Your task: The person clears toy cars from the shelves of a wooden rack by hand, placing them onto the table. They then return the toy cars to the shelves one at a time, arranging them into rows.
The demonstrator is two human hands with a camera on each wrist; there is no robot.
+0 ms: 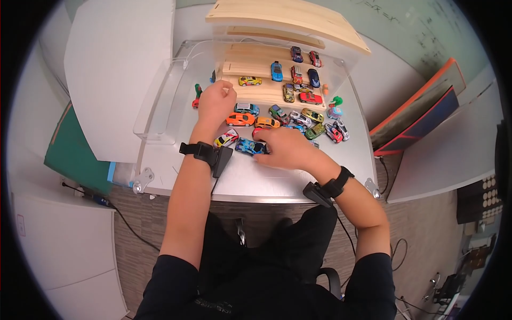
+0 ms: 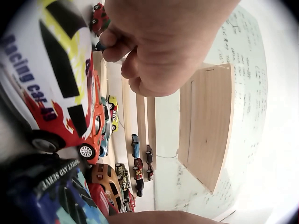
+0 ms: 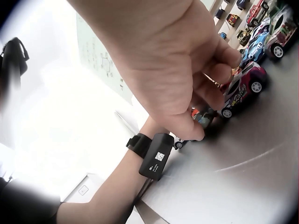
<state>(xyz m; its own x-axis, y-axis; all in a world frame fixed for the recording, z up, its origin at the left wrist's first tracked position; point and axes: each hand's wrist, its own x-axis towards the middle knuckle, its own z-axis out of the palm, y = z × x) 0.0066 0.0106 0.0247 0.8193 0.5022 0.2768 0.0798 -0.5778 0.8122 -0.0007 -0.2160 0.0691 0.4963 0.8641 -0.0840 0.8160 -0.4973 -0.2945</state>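
The left hand (image 1: pixel 216 104) is at the left end of the wooden tiered rack (image 1: pixel 250 69), its fingers curled. A small dark blue thing (image 2: pixel 99 46) shows beside its fingertips (image 2: pixel 112 53); whether they hold it is hidden. Down on the table, the right hand (image 1: pixel 290 148) grips the right end of a blue patterned toy car (image 1: pixel 249 146), with the thumb on the near side and fingers on the far side. A white, red and yellow car (image 1: pixel 226 138) stands left of that one. Behind them are an orange car (image 1: pixel 240 119) and a yellow-orange car (image 1: pixel 267 122).
Several cars, including a yellow one (image 1: pixel 249 81) and a blue one (image 1: pixel 276 71), stand on the rack. More cars crowd the table (image 1: pixel 256 184) in front of it. A clear plastic bin (image 1: pixel 154 125) is at the left, with a red and green toy (image 1: pixel 197 97) nearby.
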